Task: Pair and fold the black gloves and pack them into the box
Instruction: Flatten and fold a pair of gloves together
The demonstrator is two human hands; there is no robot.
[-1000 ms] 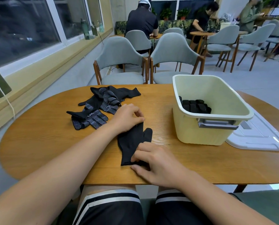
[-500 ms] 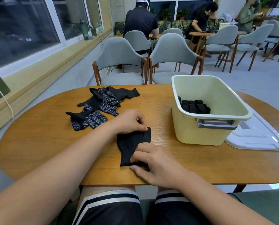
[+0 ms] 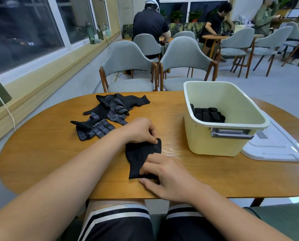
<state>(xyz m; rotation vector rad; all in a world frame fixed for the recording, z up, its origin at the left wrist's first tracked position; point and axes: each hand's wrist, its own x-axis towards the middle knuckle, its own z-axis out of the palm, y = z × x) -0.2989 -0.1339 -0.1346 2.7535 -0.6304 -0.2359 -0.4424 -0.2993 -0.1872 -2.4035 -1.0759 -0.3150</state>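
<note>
A stacked black glove pair lies on the wooden table in front of me, its finger end folded back toward the cuff. My left hand pinches the folded finger end at the pair's far edge. My right hand presses the cuff end down with its fingertips. Several loose black gloves with white dots lie in a heap at the far left. A pale yellow box stands to the right, with folded black gloves inside at its bottom.
A white lid lies flat to the right of the box. Two grey chairs stand at the table's far side. Other people sit at tables further back. My knees are under the near edge.
My left hand has folded the glove fingers over toward me, so the pair is now shorter. My right hand has stayed on the cuff end.
</note>
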